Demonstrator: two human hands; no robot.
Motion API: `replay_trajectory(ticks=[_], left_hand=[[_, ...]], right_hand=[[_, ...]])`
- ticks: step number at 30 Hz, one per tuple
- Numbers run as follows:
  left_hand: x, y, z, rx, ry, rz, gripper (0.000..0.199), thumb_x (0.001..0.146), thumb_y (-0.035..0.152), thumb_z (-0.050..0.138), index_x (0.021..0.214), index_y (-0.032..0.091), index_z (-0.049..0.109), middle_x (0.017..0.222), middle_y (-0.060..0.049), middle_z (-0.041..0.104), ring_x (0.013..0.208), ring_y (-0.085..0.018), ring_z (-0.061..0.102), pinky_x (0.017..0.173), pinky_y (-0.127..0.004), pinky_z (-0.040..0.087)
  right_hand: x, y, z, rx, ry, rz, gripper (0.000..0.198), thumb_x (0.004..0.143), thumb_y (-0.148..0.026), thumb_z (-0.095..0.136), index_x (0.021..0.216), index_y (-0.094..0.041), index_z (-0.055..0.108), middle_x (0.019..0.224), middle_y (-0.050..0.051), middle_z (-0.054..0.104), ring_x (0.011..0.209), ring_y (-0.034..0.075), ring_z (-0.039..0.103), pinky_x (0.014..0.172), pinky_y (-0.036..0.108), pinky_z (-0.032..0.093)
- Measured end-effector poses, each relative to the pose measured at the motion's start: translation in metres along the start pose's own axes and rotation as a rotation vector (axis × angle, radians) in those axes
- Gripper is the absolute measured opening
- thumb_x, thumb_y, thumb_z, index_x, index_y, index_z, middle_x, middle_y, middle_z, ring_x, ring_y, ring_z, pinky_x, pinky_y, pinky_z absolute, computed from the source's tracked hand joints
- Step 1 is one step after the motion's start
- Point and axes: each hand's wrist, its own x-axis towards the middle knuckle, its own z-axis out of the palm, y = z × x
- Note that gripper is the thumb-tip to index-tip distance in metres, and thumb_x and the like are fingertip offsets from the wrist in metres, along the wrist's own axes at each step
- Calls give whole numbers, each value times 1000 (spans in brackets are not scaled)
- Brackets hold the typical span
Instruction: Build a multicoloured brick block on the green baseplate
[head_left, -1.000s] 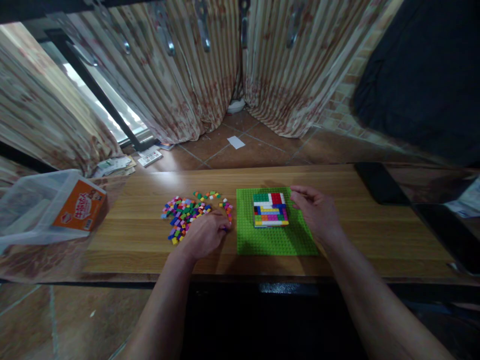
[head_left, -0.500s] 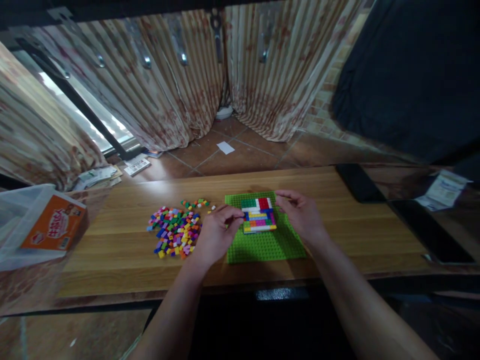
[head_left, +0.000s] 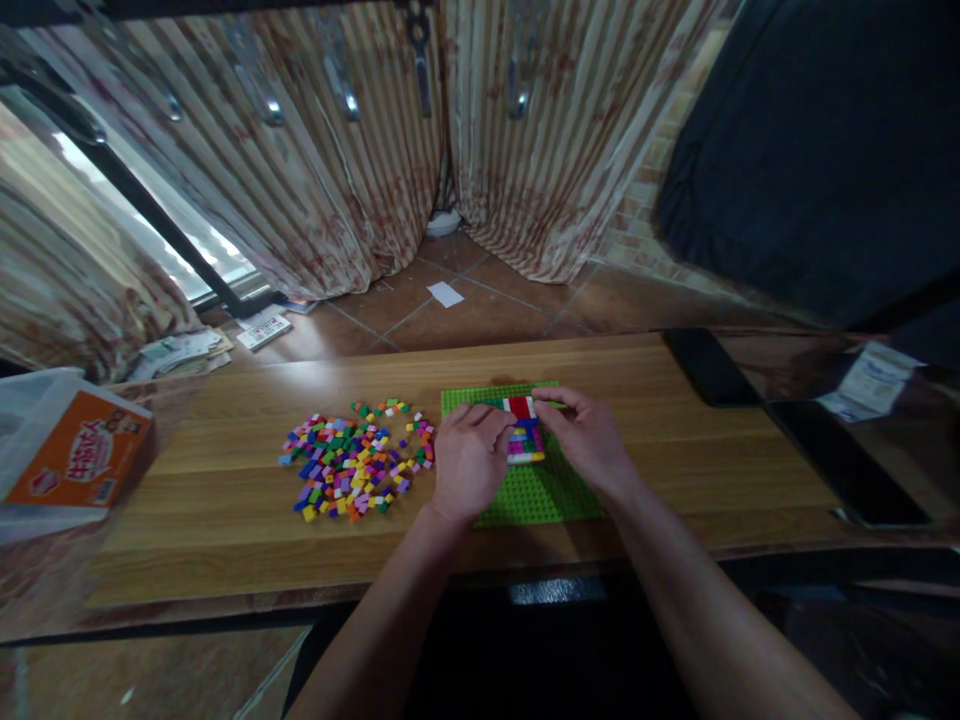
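Note:
A flat block of colourful toy bricks [head_left: 519, 408] sits on a green studded baseplate [head_left: 540, 505], with red, blue, white and purple pieces showing. My left hand [head_left: 471, 460] reaches over the left part of this block and covers much of it. Its thumb and fingertips are pinched together; whatever they hold is too small or hidden to make out. At the block's upper right corner is my right hand [head_left: 589, 435], thumb and forefinger slightly parted beside the edge, with nothing visible between them. Loose small bricks [head_left: 349, 465] in many colours lie on the wood left of the baseplate.
The bricks and baseplate lie on a wooden board [head_left: 225, 480]. At far left stands a clear plastic box [head_left: 37, 395] with an orange label. Two dark flat devices, one a black slab [head_left: 709, 368] and one longer [head_left: 847, 465], lie at the right end.
My left hand has moved right, from the block's left edge to over its middle. My right hand has stayed near the upper right corner. The view has shifted slightly.

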Motion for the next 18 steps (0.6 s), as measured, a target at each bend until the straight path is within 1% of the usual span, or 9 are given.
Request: replay_trajectory(ticks=[3,6,9,11,14,18], left_hand=[[-2,3,3,73,4,-21,19,92,25,51,95,23,69,89,-4,70,86,-20,58,80,-35,42],[-4,5,5,110,28,-72,18,90,24,53,103,22,66,89,-4,71,87,-21,59,79,-36,42],[-5,6,7,108,46,-104,26,89,23,55,113,21,61,89,-4,72,87,-22,60,80,-36,42],[-5,6,8,101,52,-112,30,88,22,55,118,21,58,89,-4,73,87,-22,61,80,-36,43],[-5,6,10,114,64,-112,31,88,21,54,119,20,57,89,-4,73,87,-23,62,80,-36,44],[-6,6,11,146,78,-106,30,88,19,52,118,19,57,87,-4,72,85,-22,62,78,-35,45]], right_hand=[[-1,-1,1,-6,-6,13,31,77,-41,63,97,-19,73,79,5,74,66,18,65,65,33,53],[-1,-2,1,11,-20,17,31,77,-41,63,96,-19,72,82,6,74,69,20,66,68,35,54],[-1,-1,4,35,-41,18,32,77,-40,64,100,-19,70,87,7,74,75,21,67,73,38,54],[-1,1,7,44,-41,-5,34,76,-39,65,103,-18,69,94,9,73,84,23,68,80,40,54],[-1,5,13,28,-23,-48,37,75,-38,65,107,-19,66,105,11,70,96,23,66,90,43,51],[-2,5,21,-11,-19,-58,39,75,-36,65,110,-19,63,107,10,69,97,23,65,93,45,49]])
